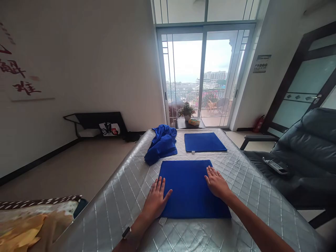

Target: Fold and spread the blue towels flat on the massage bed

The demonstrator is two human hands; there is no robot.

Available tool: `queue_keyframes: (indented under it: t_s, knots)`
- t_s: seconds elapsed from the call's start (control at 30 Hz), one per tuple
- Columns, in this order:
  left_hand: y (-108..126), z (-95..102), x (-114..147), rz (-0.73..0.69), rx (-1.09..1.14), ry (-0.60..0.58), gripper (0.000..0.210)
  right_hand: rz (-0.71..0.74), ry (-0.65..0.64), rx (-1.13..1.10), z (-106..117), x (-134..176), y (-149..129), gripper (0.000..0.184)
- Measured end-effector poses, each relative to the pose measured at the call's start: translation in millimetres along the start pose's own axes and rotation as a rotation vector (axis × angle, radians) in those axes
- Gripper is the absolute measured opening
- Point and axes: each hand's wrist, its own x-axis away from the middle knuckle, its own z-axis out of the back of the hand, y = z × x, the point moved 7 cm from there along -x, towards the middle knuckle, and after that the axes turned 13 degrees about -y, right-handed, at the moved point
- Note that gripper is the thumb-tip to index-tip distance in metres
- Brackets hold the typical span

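Observation:
A flat blue cloth piece (189, 192), roughly rectangular with a small white tag at its near left corner, lies spread in front of me. On its left edge rests my left hand (156, 198), fingers stretched out and thumb apart. My right hand (217, 182) lies flat over the right edge, fingers extended. Neither hand grips anything. Beyond it is a second flat blue cloth piece (205, 142), also tagged. To its left sits a crumpled heap of blue cloth (163, 142). All lie on a silver quilted cover (123, 196).
A dark armchair (304, 154) with a white device (275, 166) on its seat stands at right. Behind the table, a small stand holds a potted plant (187, 111) before glass sliding doors. Yellowish cloth (23, 232) lies at lower left. A fire extinguisher (258, 124) stands by the wall.

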Motion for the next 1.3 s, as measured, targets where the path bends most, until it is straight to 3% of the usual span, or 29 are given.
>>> queue_keyframes:
  t_s: [0.17,0.3,0.33,0.4,0.57,0.67,0.73,0.8,0.97,1.07,1.17,1.3]
  knots:
    - [-15,6.0,-5,-0.005,-0.004,-0.030,0.077,-0.064,0.001,-0.088,-11,-27,10,0.069]
    - [-22,38.0,-24,0.095,0.025,-0.011,0.079,-0.071,0.002,-0.110,-24,-32,15,0.071]
    - [-11,45.7,-30,0.083,0.019,0.002,0.078,-0.070,0.006,-0.112,-25,-32,15,0.071]
    - [32,52.4,-45,-0.035,-0.004,-0.008,0.075,-0.066,0.012,-0.112,-25,-33,15,0.071]
    - [177,30.4,-79,-0.399,-0.021,-0.063,0.067,-0.045,0.028,-0.054,-26,-32,17,0.067]
    - [212,12.7,-94,-0.434,0.000,-0.066,0.066,-0.021,0.028,-0.010,-29,-31,17,0.063]
    - [203,6.8,-100,-0.382,-0.004,-0.059,0.065,-0.028,0.033,-0.008,-28,-30,16,0.063]
    - [175,6.2,-101,-0.311,-0.020,-0.056,0.064,-0.046,0.039,-0.032,-25,-30,15,0.065]
    - [63,14.9,-94,-0.051,-0.055,-0.077,0.068,-0.070,0.029,-0.101,-20,-30,13,0.068]
    - [14,18.3,-86,0.076,-0.078,-0.064,0.073,-0.081,0.015,-0.082,-21,-30,14,0.068]
    - [-2,18.8,-82,0.123,-0.072,-0.065,0.079,-0.092,0.005,-0.043,-21,-28,14,0.068]
    - [4,20.8,-81,0.111,-0.059,-0.080,0.080,-0.094,0.024,0.024,-11,-30,14,0.068]
